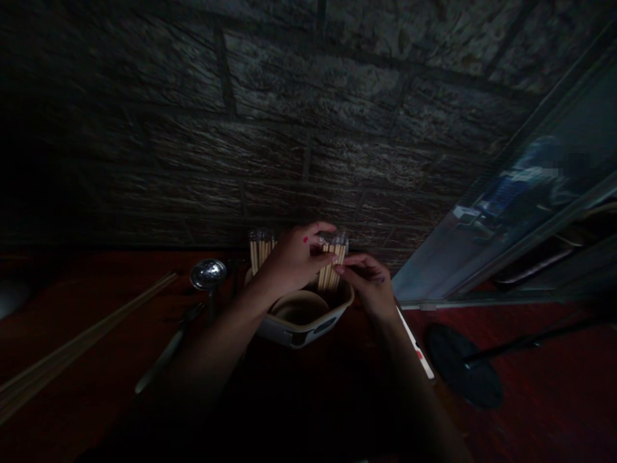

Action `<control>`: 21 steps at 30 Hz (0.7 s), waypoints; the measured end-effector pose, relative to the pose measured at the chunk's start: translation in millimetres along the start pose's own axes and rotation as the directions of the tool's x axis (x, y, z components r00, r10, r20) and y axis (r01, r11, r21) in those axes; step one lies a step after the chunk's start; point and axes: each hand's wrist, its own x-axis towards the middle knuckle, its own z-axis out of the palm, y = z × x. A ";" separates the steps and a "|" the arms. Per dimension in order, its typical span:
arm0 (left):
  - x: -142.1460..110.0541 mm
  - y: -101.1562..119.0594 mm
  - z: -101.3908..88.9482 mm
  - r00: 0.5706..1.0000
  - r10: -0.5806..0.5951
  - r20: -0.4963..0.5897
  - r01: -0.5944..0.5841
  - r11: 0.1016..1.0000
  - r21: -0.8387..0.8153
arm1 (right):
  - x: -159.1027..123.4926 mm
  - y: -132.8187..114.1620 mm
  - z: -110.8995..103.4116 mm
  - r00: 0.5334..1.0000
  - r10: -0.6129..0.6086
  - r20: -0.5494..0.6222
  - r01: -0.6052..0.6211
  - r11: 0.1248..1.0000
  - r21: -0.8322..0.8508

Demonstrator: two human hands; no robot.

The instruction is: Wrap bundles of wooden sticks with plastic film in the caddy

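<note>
A pale holder tray (308, 325) stands on a dark red table, against a dark brick wall. Bundles of wrapped wooden chopsticks stand upright in it. My left hand (294, 257) is closed round the right bundle of chopsticks (332, 267). My right hand (369, 283) pinches the same bundle from the right, fingertips touching it. A second bundle of chopsticks (260, 247) stands at the holder's left, behind my left wrist. A round cup-like compartment (299, 307) sits at the front of the holder, below my hands.
A metal ladle (208, 275) rests to the left of the holder. Long pale sticks (81, 344) lie diagonally at far left. A dark round disc with a rod (465, 363) lies at right. A glass pane (506, 212) slants at the right.
</note>
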 end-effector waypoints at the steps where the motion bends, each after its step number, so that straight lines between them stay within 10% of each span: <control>1: -0.2 0.3 0.1 1.000 -0.002 0.004 0.002 1.000 -0.005 | 0.0 0.4 -0.2 1.000 0.001 0.008 -0.001 1.000 0.008; 21: 0.3 4.1 0.9 0.999 0.005 0.037 -0.003 0.999 -0.041 | 0.1 0.0 -2.4 0.998 0.001 0.056 -0.005 0.997 0.075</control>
